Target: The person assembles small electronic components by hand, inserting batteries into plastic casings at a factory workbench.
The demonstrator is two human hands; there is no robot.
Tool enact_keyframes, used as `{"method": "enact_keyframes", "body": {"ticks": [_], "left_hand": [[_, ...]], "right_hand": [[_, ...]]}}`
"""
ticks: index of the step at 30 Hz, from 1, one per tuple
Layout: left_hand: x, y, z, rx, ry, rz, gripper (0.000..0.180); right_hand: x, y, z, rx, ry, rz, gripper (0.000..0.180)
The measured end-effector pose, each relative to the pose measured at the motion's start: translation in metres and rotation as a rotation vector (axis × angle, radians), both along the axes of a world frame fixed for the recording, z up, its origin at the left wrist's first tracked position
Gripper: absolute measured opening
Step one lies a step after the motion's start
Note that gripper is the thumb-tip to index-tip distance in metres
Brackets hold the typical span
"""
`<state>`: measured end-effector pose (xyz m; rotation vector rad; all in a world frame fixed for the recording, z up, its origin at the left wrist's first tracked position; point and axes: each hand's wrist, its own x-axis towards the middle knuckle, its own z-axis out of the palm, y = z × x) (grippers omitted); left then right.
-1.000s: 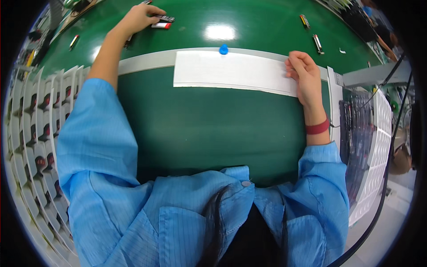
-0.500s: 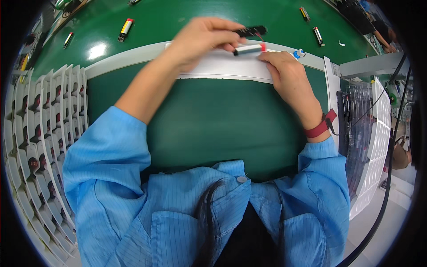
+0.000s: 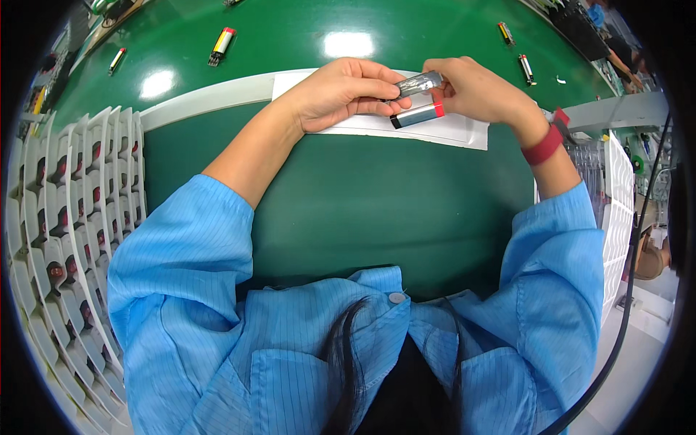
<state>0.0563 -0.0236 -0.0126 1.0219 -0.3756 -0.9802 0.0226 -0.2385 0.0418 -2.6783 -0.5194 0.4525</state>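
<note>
Left hand (image 3: pixel 341 94) and right hand (image 3: pixel 471 90) pinch silver cell (image 3: pixel 419 85), long axis left-right, slightly tilted

The left hand (image 3: pixel 341 93) covers the left ends of the silver cell (image 3: pixel 419 85) and of the dark cell with a red end (image 3: pixel 418 115), so their full length cannot be seen. The white sheet (image 3: pixel 464 130) is partly hidden under both hands. Far right, small cells on the counter (image 3: pixel 525 69) are too small to tell apart. The white tray (image 3: pixel 43 239) at the left is cut by the dark rim.
</note>
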Motion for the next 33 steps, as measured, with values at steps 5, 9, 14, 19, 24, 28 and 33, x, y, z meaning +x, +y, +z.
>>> {"method": "enact_keyframes", "body": {"ticks": [5,9,14,19,24,28,33], "left_hand": [[-0.005,-0.002,-0.002,0.029,-0.044,0.048,0.022],[-0.010,-0.010,-0.001,0.128,-0.104,0.182,0.026],[-0.011,-0.011,0.000,0.169,-0.127,0.153,0.026],[-0.012,-0.010,0.005,0.270,-0.274,0.009,0.023],[-0.011,-0.011,0.003,0.307,-0.352,-0.029,0.023],[-0.010,-0.011,0.001,0.246,-0.220,0.036,0.026],[-0.007,-0.017,-0.002,0.217,-0.154,0.029,0.029]], "right_hand": [[-0.060,-0.009,-0.019,0.150,-0.836,0.050,0.012],[-0.071,-0.006,-0.025,1.101,-0.524,-0.613,0.014],[-0.051,-0.016,-0.021,0.650,-0.416,-0.556,0.015],[-0.039,-0.004,-0.020,0.332,-0.366,-0.100,0.019],[-0.044,-0.005,-0.003,0.103,-0.514,0.089,0.013],[-0.061,-0.030,0.002,0.735,-0.597,-0.355,0.013],[-0.062,-0.017,-0.015,1.443,0.109,-0.674,0.015]]}}
